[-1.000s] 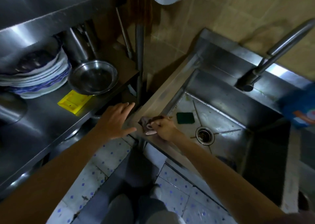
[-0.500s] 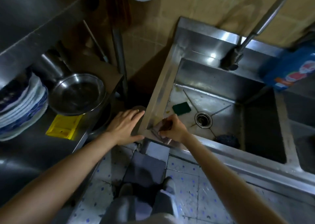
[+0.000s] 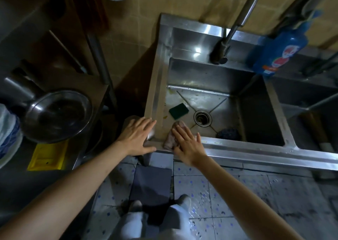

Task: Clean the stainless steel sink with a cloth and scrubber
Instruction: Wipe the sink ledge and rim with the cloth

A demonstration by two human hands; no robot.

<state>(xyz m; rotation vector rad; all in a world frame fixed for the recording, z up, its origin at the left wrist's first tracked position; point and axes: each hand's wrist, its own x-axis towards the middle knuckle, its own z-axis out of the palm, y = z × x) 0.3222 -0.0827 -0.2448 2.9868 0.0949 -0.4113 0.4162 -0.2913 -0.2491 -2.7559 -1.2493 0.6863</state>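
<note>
The right hand lies flat, fingers straight, pressing the pinkish cloth onto the sink rim's near-left corner; the cloth pokes out beyond the fingertips. The left hand, spread, braces beside it. Wiping seems underway; next probably comes the green scrubber lying in the basin, near the drain.

Tan tiled wall behind, dimly lit; pale floor tiles with blue dots, worn and stained; a dark mat on them; steel shelf unit at left, its upright post against the wall.
</note>
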